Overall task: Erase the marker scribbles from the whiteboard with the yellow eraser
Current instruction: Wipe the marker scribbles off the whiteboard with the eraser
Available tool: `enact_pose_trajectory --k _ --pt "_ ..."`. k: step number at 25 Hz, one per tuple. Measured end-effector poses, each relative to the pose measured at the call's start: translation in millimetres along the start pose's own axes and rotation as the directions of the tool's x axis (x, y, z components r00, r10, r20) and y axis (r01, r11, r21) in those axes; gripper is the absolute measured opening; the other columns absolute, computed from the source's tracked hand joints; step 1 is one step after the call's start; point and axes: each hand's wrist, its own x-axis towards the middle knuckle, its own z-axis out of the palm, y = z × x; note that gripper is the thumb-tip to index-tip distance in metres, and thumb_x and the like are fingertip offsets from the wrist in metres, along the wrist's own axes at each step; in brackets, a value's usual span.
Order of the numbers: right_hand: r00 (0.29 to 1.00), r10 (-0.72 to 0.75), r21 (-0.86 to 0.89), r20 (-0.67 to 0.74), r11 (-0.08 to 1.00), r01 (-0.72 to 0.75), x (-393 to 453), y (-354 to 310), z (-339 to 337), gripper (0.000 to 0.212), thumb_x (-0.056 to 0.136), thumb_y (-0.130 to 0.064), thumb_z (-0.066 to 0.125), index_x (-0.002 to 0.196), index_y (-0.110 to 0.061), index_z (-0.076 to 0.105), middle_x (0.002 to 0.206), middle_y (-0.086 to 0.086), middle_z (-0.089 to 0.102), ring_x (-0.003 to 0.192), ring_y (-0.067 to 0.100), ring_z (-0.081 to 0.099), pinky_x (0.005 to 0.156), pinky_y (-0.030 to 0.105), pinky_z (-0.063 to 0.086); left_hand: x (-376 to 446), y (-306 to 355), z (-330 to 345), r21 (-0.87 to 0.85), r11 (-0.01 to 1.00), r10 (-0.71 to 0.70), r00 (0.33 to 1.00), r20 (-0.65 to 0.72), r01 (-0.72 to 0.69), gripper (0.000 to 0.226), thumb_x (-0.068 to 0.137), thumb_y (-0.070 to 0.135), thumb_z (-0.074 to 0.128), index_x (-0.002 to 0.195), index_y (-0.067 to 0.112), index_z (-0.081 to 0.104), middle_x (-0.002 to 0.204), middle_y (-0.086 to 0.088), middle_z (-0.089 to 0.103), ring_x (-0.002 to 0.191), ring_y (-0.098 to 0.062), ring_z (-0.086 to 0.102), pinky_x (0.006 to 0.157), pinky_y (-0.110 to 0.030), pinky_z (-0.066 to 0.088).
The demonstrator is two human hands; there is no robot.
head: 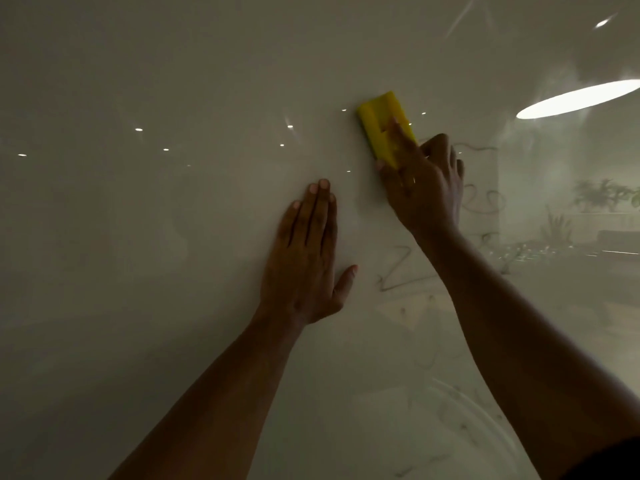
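My right hand (424, 192) has its fingers clamped on the yellow eraser (386, 128); scribbles (485, 199) sit right and below it, bare whiteboard (156, 220) left. Left hand (304, 258) lies flat below it, fingers together.

Dim room; glossy wall (138, 237) reflects oval ceiling light (578, 98), small spotlights (138, 129), potted plants (602, 194).

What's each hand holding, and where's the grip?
Right hand holds the yellow eraser by its lower end, fingers over its back, pressing it to the whiteboard. Left hand holds nothing, lying flat on the board.
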Motion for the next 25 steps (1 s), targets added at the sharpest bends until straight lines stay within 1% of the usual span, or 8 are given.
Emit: enact_pose_trajectory --k 2,5,10,14,18,21,23,25 --pt "0.999 0.029 0.032 -0.023 0.999 -0.029 -1 -9 5 0.062 0.097 -0.046 0.061 0.152 -0.021 0.050 0.104 0.018 0.055 0.090 0.035 0.054 0.079 0.042 0.045 1 1 -1 -0.004 1.000 -0.007 1.000 -0.001 0.007 0.104 0.095 0.061 0.046 0.165 -0.008 0.009 0.174 -0.027 0.003 0.163 -0.038 0.005 0.134 -0.048 0.008" --pt "0.905 -0.425 -0.045 -0.024 0.905 0.424 -16 -8 7 0.057 0.101 -0.041 0.061 0.148 -0.010 0.054 0.096 0.019 0.055 0.082 0.033 0.052 0.070 0.044 0.047 0 4 1 -0.015 1.000 -0.021 1.000 -0.010 0.021 0.104 0.095 0.061 0.047 0.165 -0.008 0.010 0.174 -0.027 0.004 0.163 -0.038 0.006 0.134 -0.048 0.007" --pt "0.974 0.219 0.034 -0.053 0.975 -0.218 -18 11 7 0.062 0.098 -0.045 0.062 0.151 -0.016 0.050 0.105 0.021 0.056 0.091 0.037 0.055 0.080 0.044 0.046 1 3 4 0.012 1.000 -0.015 1.000 -0.023 0.015 0.101 0.099 0.062 0.040 0.165 -0.007 0.006 0.174 -0.027 0.001 0.164 -0.038 0.002 0.134 -0.049 0.009" --pt "0.905 -0.424 0.044 -0.026 0.904 0.425 -48 29 3 0.054 0.099 -0.037 0.066 0.145 -0.012 0.056 0.092 0.018 0.051 0.079 0.032 0.050 0.068 0.044 0.047 1 7 7 -0.004 1.000 -0.017 0.998 -0.061 0.017 0.095 0.102 0.058 0.037 0.165 -0.008 0.009 0.174 -0.028 0.004 0.163 -0.039 0.005 0.134 -0.050 0.010" --pt "0.941 0.337 0.103 0.002 0.936 -0.335 -53 52 -8 0.058 0.094 -0.043 0.070 0.147 -0.024 0.056 0.104 0.018 0.055 0.089 0.037 0.057 0.070 0.041 0.051 0 10 10 -0.009 1.000 -0.022 0.997 -0.080 0.021 0.092 0.103 0.055 0.036 0.165 -0.007 0.008 0.174 -0.028 0.003 0.163 -0.039 0.003 0.133 -0.052 0.009" --pt "0.990 -0.144 0.031 -0.007 0.989 0.144 -62 42 -2 0.057 0.097 -0.041 0.069 0.147 -0.018 0.054 0.096 0.017 0.054 0.081 0.034 0.053 0.066 0.040 0.047 0 13 12 -0.002 0.999 -0.033 0.996 -0.086 0.033 0.091 0.104 0.055 0.034 0.165 -0.006 0.008 0.174 -0.028 0.003 0.163 -0.040 0.003 0.133 -0.053 0.007" --pt "0.879 -0.476 0.025 0.028 0.880 0.475 -63 47 -9 0.055 0.098 -0.041 0.067 0.146 -0.016 0.053 0.090 0.017 0.054 0.075 0.031 0.050 0.064 0.043 0.047 0 14 13 -0.003 0.999 -0.041 0.995 -0.096 0.041 0.091 0.104 0.056 0.034 0.165 -0.006 0.008 0.174 -0.028 0.004 0.163 -0.040 0.004 0.133 -0.053 0.005" --pt "0.955 -0.296 -0.035 0.036 0.954 0.297 -55 58 -13 0.056 0.098 -0.042 0.067 0.147 -0.019 0.054 0.093 0.018 0.056 0.077 0.034 0.054 0.068 0.043 0.050 0 15 13 -0.006 0.999 -0.035 0.994 -0.102 0.035 0.090 0.103 0.054 0.035 0.165 -0.006 0.009 0.174 -0.029 0.004 0.163 -0.041 0.004 0.132 -0.054 0.003"
